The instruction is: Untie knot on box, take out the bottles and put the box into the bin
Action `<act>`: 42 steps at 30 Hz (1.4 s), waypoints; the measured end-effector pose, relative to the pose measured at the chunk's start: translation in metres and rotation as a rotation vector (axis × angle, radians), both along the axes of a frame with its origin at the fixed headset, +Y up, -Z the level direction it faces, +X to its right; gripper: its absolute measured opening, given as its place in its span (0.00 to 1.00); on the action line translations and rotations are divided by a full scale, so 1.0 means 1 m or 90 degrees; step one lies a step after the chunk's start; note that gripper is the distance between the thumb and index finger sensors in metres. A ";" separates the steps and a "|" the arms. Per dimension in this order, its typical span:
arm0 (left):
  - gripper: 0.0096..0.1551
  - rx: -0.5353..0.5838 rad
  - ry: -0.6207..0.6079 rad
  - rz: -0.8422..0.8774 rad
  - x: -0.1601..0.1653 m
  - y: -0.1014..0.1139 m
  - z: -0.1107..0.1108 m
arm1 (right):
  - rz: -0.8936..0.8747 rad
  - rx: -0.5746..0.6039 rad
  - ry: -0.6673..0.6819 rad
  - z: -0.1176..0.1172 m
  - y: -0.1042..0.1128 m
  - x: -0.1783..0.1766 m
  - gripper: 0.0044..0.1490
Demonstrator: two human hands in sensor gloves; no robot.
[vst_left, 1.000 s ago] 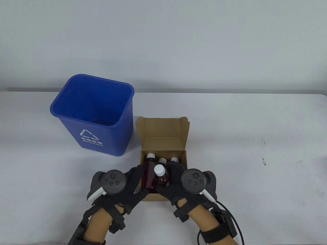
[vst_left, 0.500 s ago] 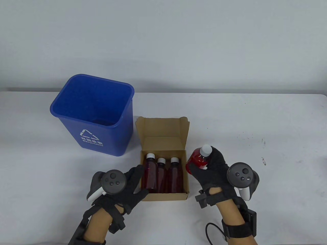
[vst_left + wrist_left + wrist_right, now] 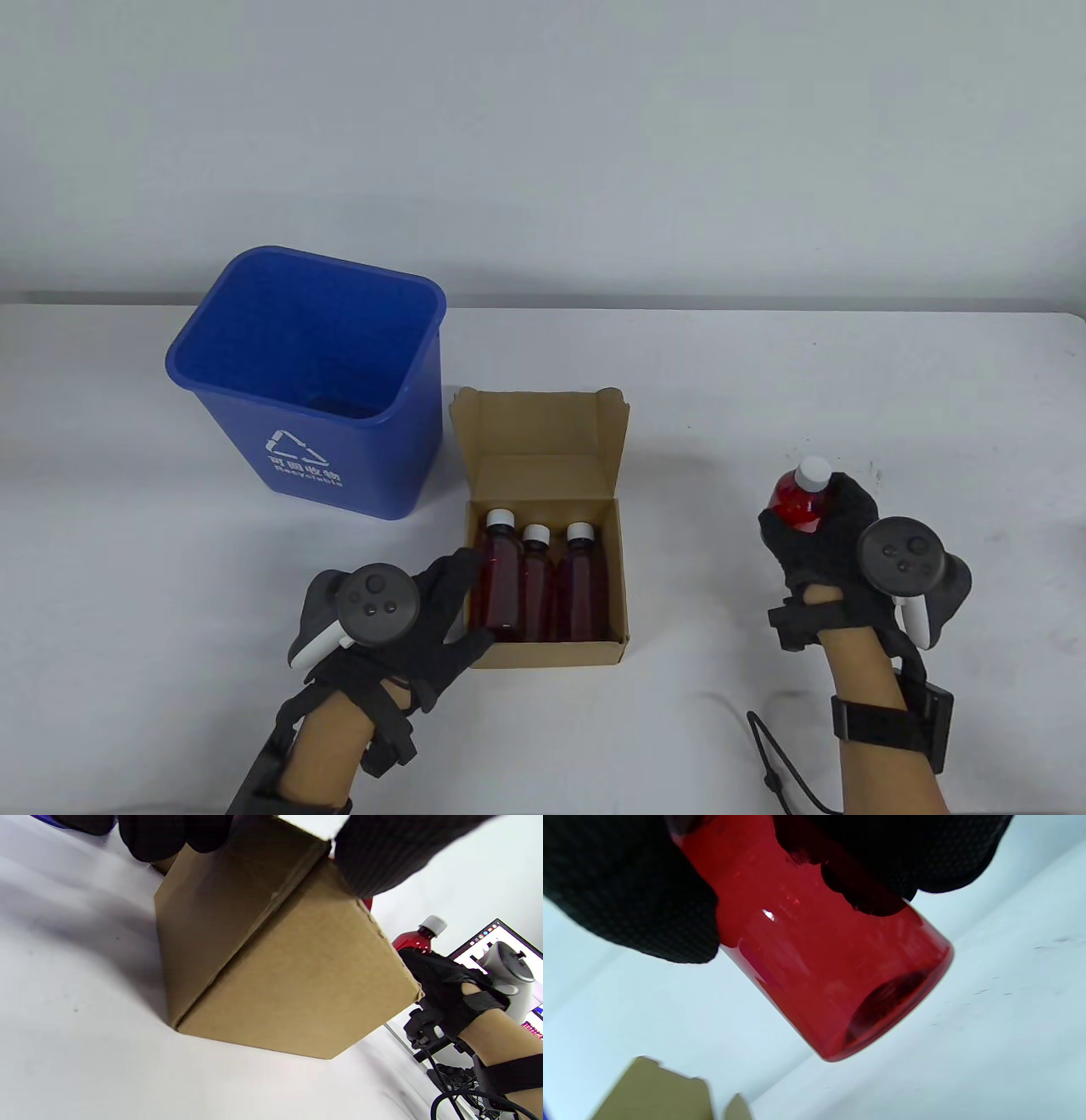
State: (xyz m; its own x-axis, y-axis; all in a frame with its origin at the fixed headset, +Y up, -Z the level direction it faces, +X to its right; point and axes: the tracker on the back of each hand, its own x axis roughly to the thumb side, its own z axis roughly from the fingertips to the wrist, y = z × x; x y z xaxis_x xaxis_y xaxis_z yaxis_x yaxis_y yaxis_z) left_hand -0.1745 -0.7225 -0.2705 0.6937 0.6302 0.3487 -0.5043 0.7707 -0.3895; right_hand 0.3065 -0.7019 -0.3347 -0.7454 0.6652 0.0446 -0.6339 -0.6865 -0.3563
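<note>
The open cardboard box point(image 3: 543, 652) stands in the middle of the table, its lid point(image 3: 538, 431) tipped back. Three red bottles point(image 3: 538, 586) with white caps lie inside it. My left hand point(image 3: 441, 604) grips the box's near left corner, thumb over the front wall, fingers along the left side; the left wrist view shows the box point(image 3: 271, 980) from below between fingers and thumb. My right hand point(image 3: 821, 525) holds a fourth red bottle point(image 3: 797, 501) above the table, right of the box. In the right wrist view that bottle point(image 3: 823, 955) is tilted, its base clear of the tabletop.
A blue recycling bin point(image 3: 318, 378) stands upright just left of and behind the box. A cable point(image 3: 780, 764) trails from my right wrist along the table's near edge. Small dark specks point(image 3: 874, 535) mark the white tabletop at the right.
My right hand lifted one bottle out of the box and carried it rightward, away from the box. The left hand and the box stayed put.
</note>
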 end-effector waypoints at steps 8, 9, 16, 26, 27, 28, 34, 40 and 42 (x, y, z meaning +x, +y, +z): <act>0.55 0.001 0.000 -0.002 0.000 0.000 0.000 | -0.014 -0.056 -0.082 -0.010 -0.035 0.034 0.55; 0.55 0.001 0.000 -0.002 0.000 0.000 0.000 | -0.016 -0.059 -0.086 -0.010 -0.037 0.036 0.55; 0.55 0.002 -0.001 -0.003 0.000 0.000 0.000 | -0.017 -0.086 -0.098 -0.013 -0.049 0.040 0.55; 0.55 0.001 -0.001 -0.002 0.000 0.000 0.000 | -0.056 -0.126 -0.100 -0.013 -0.051 0.045 0.56; 0.55 0.001 -0.001 -0.002 0.000 0.000 0.000 | -0.062 -0.129 -0.100 -0.013 -0.051 0.046 0.56; 0.55 0.001 0.000 -0.002 0.000 0.000 0.000 | -0.064 -0.135 -0.101 -0.013 -0.051 0.047 0.56; 0.55 0.000 0.001 -0.001 0.000 -0.001 0.000 | -0.075 -0.170 -0.119 -0.012 -0.054 0.051 0.56; 0.55 -0.001 0.001 0.000 0.000 -0.001 0.000 | -0.098 -0.189 -0.115 -0.009 -0.054 0.054 0.56; 0.55 -0.002 0.001 0.000 0.000 -0.001 0.000 | -0.120 -0.193 -0.106 -0.006 -0.051 0.056 0.58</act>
State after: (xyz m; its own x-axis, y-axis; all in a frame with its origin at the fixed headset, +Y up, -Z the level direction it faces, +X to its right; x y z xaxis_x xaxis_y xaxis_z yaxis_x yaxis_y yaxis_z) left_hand -0.1743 -0.7233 -0.2702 0.6948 0.6307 0.3456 -0.5048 0.7700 -0.3903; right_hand 0.3626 -0.7531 -0.3410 -0.5897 0.7554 -0.2857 -0.7095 -0.6535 -0.2636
